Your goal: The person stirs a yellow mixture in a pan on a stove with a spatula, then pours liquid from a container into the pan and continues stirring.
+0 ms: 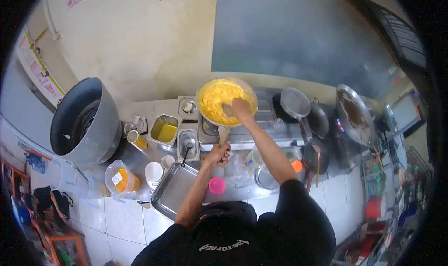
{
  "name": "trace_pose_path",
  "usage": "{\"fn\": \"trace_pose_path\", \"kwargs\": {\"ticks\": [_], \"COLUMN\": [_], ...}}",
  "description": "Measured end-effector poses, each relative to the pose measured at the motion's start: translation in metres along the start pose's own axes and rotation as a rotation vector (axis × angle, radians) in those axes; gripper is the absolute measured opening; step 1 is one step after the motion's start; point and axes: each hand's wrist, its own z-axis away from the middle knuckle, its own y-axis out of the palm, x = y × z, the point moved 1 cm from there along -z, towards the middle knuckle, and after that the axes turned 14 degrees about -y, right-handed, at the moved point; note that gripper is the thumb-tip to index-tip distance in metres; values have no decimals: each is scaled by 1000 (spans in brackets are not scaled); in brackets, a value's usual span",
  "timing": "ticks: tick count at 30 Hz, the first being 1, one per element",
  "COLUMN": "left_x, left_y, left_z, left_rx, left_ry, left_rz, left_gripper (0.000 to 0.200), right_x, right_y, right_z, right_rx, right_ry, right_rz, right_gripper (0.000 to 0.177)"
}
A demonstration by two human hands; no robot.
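A wide round pan (203,86) with bright yellow, lumpy food (217,98) inside sits over the metal counter against the wall. From its near rim a pale handle (224,134) points toward me, and my left hand (218,155) is closed around its end. My right hand (241,110) reaches over the pan and is closed on a small tan, rounded tool (227,109) in the yellow food. Its exact kind is hard to make out. Just below my left hand is a bright pink round lid or cup (217,185).
Left lie a metal tray (175,191), a container of yellow liquid (165,130), a jug (122,178) and a large grey pot (86,121). Right are a saucepan (295,102), a frying pan (316,157) and a big wok (354,114). A person (51,203) is at lower left.
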Motion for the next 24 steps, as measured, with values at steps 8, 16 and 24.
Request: {"fn": "trace_pose_path", "kwargs": {"ticks": [8,16,24], "left_x": [-4,-7,-5], "left_y": [-1,3,11], "left_z": [7,12,13], "left_rx": [22,16,-66], "left_ry": [-58,-23,-20], "left_rz": [24,-11,-87], "left_gripper": [40,43,42], "right_x": [-20,-50,-64], "right_y": [-68,-34,27], "right_z": [23,5,-22], "right_rx": [119,-27,37], "right_ry": [22,0,-128], "right_rz": [76,60,178], "right_gripper": [17,20,18]}}
